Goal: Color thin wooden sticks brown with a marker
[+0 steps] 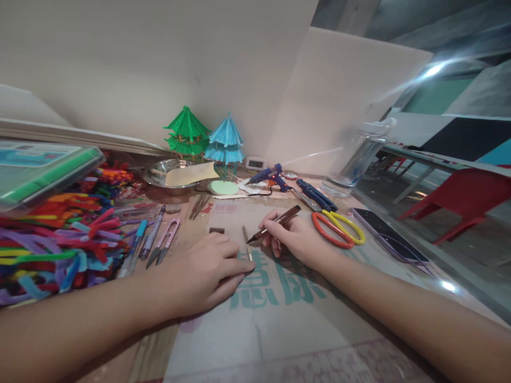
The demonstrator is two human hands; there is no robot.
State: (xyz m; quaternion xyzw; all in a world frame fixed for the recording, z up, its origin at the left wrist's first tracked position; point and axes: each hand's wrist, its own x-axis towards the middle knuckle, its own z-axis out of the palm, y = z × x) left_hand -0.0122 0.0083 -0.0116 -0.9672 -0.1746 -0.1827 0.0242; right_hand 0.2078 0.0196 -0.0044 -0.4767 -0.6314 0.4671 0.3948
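My right hand point(293, 234) is closed around a brown marker point(279, 222), its dark tip down at a thin stick point(248, 242). The stick lies on the printed plastic sheet, its far part brown and its near end paler. My left hand point(211, 266) rests on the sheet with the fingers together, and a fingertip pins the stick's near end; the thumb side is partly hidden. Just beyond my left hand lies the brown marker cap point(216, 230). Scissors point(337, 229) with red and yellow handles lie beside my right hand.
Pipe cleaners point(59, 250) pile up at left near pens and snips point(164, 242). Behind stand green point(186, 130) and blue point(227, 138) tiered models, a metal bowl point(155, 183) and a glue gun point(271, 176). At right are a cutter point(316, 195), a phone point(387, 234) and a clear jug point(355, 159).
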